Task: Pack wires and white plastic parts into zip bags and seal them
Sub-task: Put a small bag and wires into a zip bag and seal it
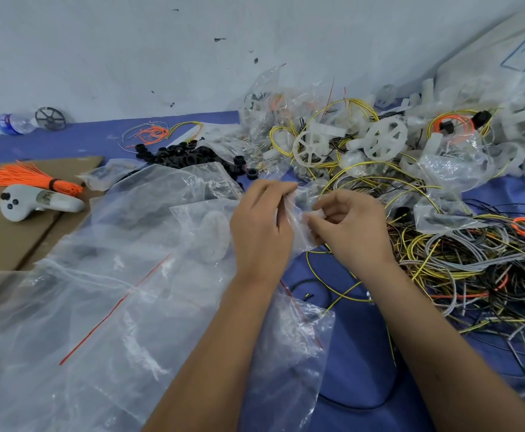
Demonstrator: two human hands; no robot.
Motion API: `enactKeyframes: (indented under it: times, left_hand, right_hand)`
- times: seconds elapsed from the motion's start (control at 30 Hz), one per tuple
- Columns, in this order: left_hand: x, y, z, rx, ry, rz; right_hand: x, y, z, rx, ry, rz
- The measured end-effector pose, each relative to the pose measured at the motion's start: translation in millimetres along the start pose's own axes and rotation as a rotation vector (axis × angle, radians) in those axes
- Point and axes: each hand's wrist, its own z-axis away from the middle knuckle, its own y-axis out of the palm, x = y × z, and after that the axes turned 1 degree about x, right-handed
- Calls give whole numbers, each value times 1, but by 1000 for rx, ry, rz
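Scanning from the left edge: a tied bundle of orange wires (30, 179) lies on brown cardboard (12, 241) with a grey handheld controller (33, 203) just beside it, and a clear water bottle (12, 124) sits further back. Next comes a heap of big clear zip bags with red seal lines (99, 291), which look flat and mostly unfilled.

In the middle, the left hand (261, 229) pinches the mouth of a small clear zip bag (298, 213), fingers curled onto the plastic. The right hand (351, 229) pinches a small white plastic part (315, 215) right at that opening, so I'd say it's being loaded, not sealed yet.

To the right, a tangle of yellow, grey and black loose wires (457, 260) sprawls on the blue table cover (364, 369), with white plastic spoked wheels (385, 138) piled behind. A few small bags back there seem filled already, but honestly most of the pile is still unpacked, so lots left to do.
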Motion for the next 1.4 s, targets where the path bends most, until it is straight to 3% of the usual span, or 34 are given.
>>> enactKeyframes:
  times: [0.07,0.23,0.43,0.6,0.73,0.93,1.07,1.23,1.4]
  left_hand:
    - [-3,3,2,27,41,9]
    - [-14,7,7,37,154,29]
    - [-27,13,14,37,224,76]
    - [-28,14,13,36,226,103]
    - [-28,15,13,25,242,107]
    - [-25,15,14,19,192,84]
    - [-23,16,14,26,183,90]
    - [-17,15,14,86,110,86]
    - [-17,14,14,171,39,62]
  right_hand:
    - [0,3,0,31,-41,23]
    - [7,5,6,261,-11,-200]
    - [2,9,7,267,-20,-83]
    - [-3,11,11,219,59,-197]
    - [-5,13,13,281,129,-253]
    - [-1,18,11,197,47,-217]
    - [-2,14,12,228,10,-203]
    - [-1,6,9,396,83,-270]
    - [-1,2,9,400,152,-251]
